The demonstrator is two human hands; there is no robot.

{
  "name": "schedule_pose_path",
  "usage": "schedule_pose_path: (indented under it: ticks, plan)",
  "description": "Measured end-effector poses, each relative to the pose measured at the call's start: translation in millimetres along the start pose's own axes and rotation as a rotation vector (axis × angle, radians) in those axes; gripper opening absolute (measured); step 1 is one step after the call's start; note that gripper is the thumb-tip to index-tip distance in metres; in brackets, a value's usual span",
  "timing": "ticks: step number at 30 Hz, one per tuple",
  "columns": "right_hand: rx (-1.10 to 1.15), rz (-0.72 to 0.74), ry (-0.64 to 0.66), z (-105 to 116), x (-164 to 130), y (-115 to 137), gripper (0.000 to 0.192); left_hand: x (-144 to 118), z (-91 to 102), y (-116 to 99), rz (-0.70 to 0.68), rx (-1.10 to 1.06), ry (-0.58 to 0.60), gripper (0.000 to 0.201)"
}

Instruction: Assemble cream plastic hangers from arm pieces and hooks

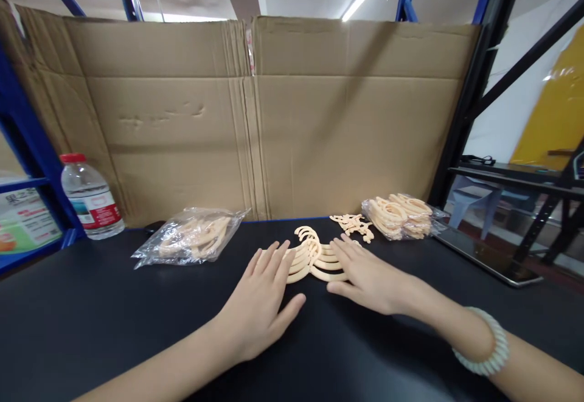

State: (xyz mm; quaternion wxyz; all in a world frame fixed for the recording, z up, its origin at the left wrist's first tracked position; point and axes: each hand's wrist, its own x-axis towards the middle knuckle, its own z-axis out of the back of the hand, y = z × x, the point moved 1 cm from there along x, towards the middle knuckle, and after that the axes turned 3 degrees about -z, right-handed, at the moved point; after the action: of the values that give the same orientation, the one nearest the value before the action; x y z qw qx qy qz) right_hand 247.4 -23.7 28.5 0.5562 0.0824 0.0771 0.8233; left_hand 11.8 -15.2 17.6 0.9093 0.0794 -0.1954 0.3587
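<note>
Several cream-coloured hangers [311, 261] lie fanned out and overlapping on the black tabletop, their hooks bunched at the far side. My left hand [267, 304] rests flat over their left arms, fingers stretched forward and thumb spread out to the right. Over the right arms lies my right hand [367, 274], its fingers extended and thumb apart. Both palms face down, and the fingers cover the outer ends of the hangers. Just behind my right hand is a small loose pile of cream-coloured plastic pieces [353, 225].
A clear plastic bag [194, 236] of cream pieces lies left, another packed bag [401, 216] right. A water bottle [91, 198] stands far left. A dark flat tablet-like device [488, 256] lies at the right edge. Cardboard sheets [182, 128] wall off the back.
</note>
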Motion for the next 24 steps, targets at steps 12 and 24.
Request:
schedule_pose_path:
  ticks: [12, 24]
  plan:
    - [-0.059, -0.058, -0.082, -34, 45, -6, 0.075, 20, -22.0, 29, 0.186, -0.017, 0.305, 0.074]
    - [-0.047, -0.055, -0.084, -35, 71, -19, 0.076, 39, -29.2, 40, 0.219, -0.021, 0.3, 0.071]
